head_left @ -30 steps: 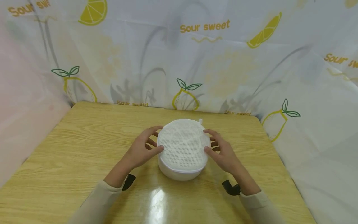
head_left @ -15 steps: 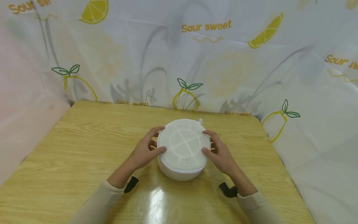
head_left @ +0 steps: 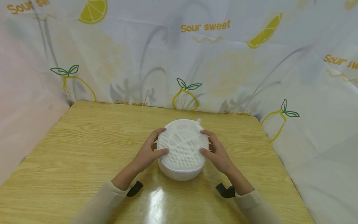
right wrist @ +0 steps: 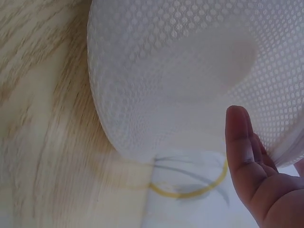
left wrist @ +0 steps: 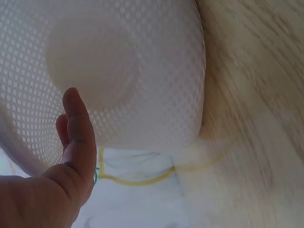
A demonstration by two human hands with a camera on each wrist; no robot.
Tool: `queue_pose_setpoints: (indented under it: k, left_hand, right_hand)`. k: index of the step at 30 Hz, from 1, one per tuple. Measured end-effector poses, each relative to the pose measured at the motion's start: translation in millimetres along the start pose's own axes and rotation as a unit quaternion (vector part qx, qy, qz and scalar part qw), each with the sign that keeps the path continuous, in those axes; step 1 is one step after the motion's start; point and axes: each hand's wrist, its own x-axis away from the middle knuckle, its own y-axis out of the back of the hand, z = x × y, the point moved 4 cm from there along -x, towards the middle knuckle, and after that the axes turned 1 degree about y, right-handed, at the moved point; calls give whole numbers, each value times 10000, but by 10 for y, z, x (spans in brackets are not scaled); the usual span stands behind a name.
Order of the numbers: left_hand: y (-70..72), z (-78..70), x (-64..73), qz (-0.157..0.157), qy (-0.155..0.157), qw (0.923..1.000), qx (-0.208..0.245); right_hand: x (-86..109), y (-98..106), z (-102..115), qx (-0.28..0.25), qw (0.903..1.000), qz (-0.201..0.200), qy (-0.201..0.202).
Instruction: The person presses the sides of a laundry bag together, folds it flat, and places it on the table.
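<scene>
A round white mesh laundry bag (head_left: 183,146) stands on the wooden table, its flat top crossed by pale bands and a small tab sticking up at its back edge. My left hand (head_left: 146,152) holds its left side, thumb lying over the top rim and fingers down the wall. On the opposite side my right hand (head_left: 219,154) grips it the same way. Up close in the left wrist view, fingers (left wrist: 80,137) lie along the mesh wall, and a pale round patch shows through. In the right wrist view the fingers (right wrist: 239,147) rest against the netting.
The wood-grain table (head_left: 98,140) reaches back to a white cloth backdrop (head_left: 134,62) printed with lemons and lettering. Black curved pieces (head_left: 135,189) are worn at both wrists, below the beige sleeves (head_left: 103,203).
Both hands have moved inward, thumbs sliding farther onto the bag's top and fingers closing on its sides. The bag's right edge and tab have shifted slightly left.
</scene>
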Motion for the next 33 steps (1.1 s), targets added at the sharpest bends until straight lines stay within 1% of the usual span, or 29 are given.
queue_pose_setpoints:
  k: [5, 8, 12, 16, 21, 27, 31, 33]
  left_hand:
    - [-47, 25, -2, -140, 219, 9995, 201]
    - [-68, 45, -14, -219, 273, 9987, 372]
    - [-107, 65, -27, -211, 323, 9958, 828]
    - [-146, 74, -30, -220, 405, 9926, 1127]
    - [-176, 88, -27, -269, 505, 9900, 1288]
    - [-199, 133, -44, -248, 591, 9854, 1576]
    - [-211, 165, -57, -172, 601, 9838, 1678]
    - [-215, 182, -65, -162, 643, 9829, 1721]
  right_hand:
    - [-20, -24, -15, -372, 9993, -11, -102]
    - [-32, -42, -48, -748, 9967, 8, -321]
    - [-47, -71, -91, -1321, 9889, 29, -676]
    - [-64, -111, -123, -1747, 9813, 3, -808]
    - [-87, -177, -127, -2161, 9735, 11, -751]
    - [-115, -218, -171, -2455, 9639, -86, -1024]
    - [-131, -243, -225, -2669, 9579, -130, -1055]
    - [-134, -257, -237, -2829, 9533, -138, -1046]
